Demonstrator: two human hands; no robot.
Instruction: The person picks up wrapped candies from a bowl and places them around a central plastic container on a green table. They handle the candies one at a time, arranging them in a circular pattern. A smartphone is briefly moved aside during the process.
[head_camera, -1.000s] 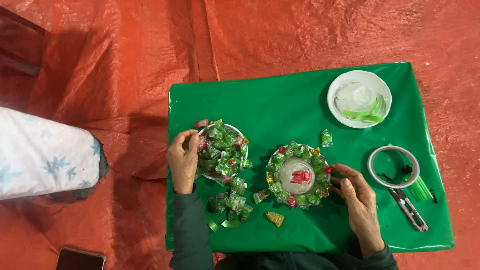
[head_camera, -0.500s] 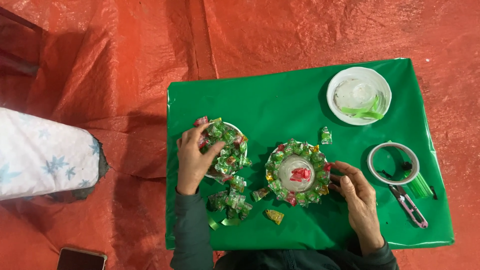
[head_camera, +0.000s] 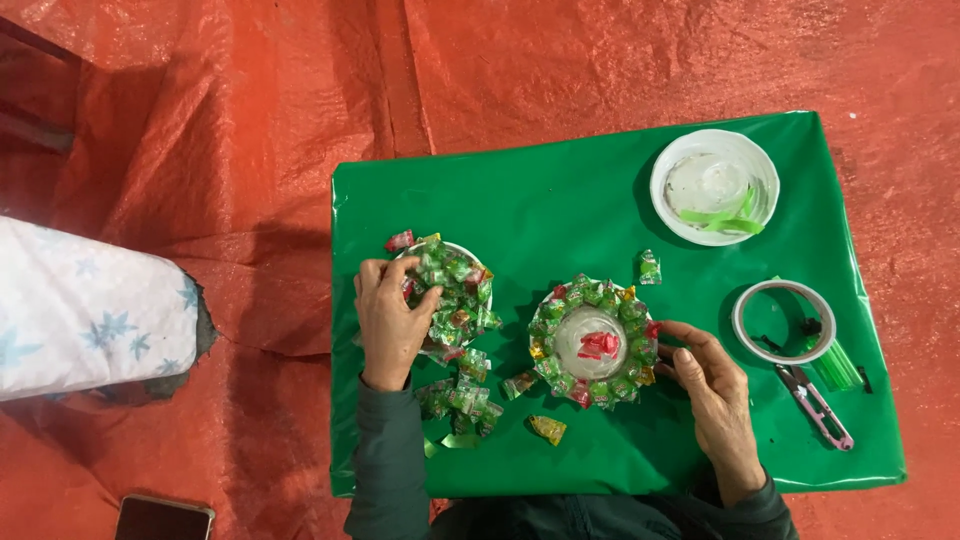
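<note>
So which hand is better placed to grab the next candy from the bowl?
Left, most likely. The left hand already rests on the bowl of wrapped candies, fingers among them. The right hand sits at the far edge of the candy ring, touching it.

Two hands are in view, the left hand (head_camera: 392, 318) and the right hand (head_camera: 712, 390); one green sheet (head_camera: 560, 190) fills the centre-right of the frame; three round dishes stand on it: a bowl of wrapped sweets (head_camera: 458, 285) left of centre, a sweet-ringed dish (head_camera: 594, 342) at centre, a white dish (head_camera: 714, 186) at upper right; one tape roll (head_camera: 784, 320) and one pair of snips (head_camera: 812, 404) lie at right; one phone (head_camera: 164, 518) at lower left; the loose sweets are too many to count.
</note>
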